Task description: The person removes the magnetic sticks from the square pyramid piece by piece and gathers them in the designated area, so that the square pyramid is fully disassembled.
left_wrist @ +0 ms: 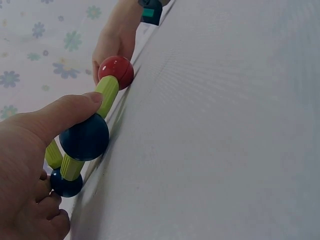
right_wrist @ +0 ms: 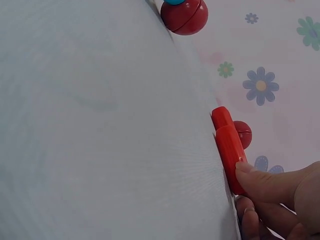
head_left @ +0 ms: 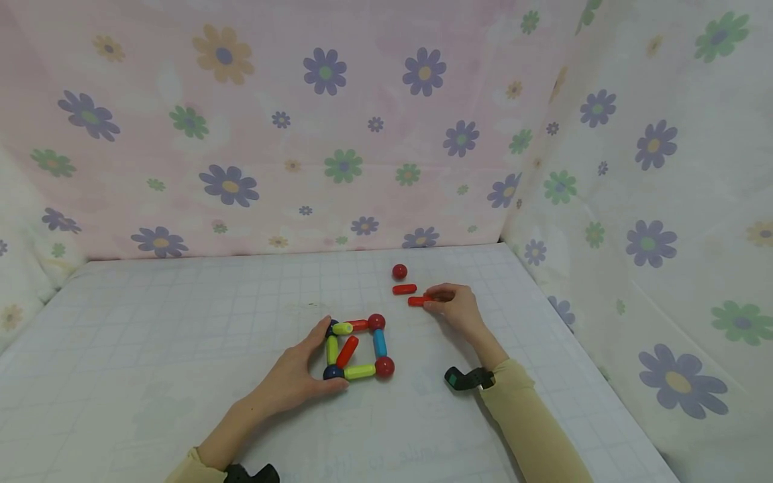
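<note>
A square frame of magnetic rods and balls lies on the table, with dark blue balls (head_left: 333, 373) at its left corners and red balls (head_left: 384, 367) at its right. Yellow-green rods (head_left: 360, 371), a blue rod (head_left: 380, 343) and red rods join in; one red rod (head_left: 347, 351) slants up from the near left ball. My left hand (head_left: 291, 377) grips the frame's left side, thumb by the near ball and fingers at the far one. My right hand (head_left: 457, 310) pinches a red rod (right_wrist: 230, 155) by its right end, between thumb and fingers.
Just behind the pinched rod lies another red rod (head_left: 404, 289), with a loose red ball (head_left: 399, 272) beyond it. Flower-patterned curtains (head_left: 374, 134) rise behind and beside the white table (head_left: 181, 349). Each wrist wears a black strap-on device (head_left: 468, 379).
</note>
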Tool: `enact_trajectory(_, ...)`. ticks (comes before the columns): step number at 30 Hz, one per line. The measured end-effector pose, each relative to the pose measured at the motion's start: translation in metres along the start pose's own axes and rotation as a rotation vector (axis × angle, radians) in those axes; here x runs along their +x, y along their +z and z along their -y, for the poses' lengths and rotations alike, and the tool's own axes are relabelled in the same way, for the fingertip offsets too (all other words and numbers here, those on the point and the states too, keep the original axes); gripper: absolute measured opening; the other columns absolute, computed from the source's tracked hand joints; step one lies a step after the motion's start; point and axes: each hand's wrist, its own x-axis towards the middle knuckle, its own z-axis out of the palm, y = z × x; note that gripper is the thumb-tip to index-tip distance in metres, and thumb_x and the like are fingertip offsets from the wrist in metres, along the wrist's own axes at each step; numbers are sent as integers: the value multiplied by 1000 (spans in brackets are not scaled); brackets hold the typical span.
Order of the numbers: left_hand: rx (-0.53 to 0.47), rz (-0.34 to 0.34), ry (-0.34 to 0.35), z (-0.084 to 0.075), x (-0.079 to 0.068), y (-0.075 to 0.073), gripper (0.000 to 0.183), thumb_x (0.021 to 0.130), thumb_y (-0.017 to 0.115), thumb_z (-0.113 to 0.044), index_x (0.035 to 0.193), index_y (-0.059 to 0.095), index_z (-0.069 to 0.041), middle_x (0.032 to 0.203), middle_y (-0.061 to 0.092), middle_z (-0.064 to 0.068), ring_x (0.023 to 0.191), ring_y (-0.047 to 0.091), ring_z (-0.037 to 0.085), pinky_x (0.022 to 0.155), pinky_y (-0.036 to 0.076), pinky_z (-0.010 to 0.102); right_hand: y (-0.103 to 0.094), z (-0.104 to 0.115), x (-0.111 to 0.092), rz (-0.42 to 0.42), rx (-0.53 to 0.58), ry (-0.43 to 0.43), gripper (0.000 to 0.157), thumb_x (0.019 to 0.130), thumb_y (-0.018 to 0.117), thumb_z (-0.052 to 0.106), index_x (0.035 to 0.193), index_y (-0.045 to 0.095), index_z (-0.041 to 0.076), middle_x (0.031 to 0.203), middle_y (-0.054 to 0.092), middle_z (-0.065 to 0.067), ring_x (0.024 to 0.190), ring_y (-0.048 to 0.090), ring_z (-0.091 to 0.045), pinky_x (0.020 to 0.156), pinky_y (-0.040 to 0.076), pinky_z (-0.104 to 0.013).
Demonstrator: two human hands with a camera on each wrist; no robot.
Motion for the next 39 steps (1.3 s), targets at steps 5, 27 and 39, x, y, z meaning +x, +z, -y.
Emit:
enact_trajectory(5,-3,1,3,0,0,-1,110,75,85,-49,161,21,-25,164,30,4,149,31,31,113,36,58,0,1,0,1,11,-5,29,87,78,12,116,73,8,114,73,-10,109,63,-26,100,51,-42)
enact_trajectory(27,-15,7,-6,0,1,1,110,74,85,-49,161,21,-26,164,28,3,150,29,31,115,34,59,-8,15,-5,-40,50,5,32,89,77,20,118,71,9,118,71,-10,109,63,-26,97,52,-41)
enact_trajectory(39,-13,3,10,2,0,0,112,74,85,-50,161,20,-25,165,27,3,151,28,31,116,33,58,5,50,-21,-94,86,-106,30,91,74,26,118,70,13,113,71,-4,104,64,-22,87,56,-27)
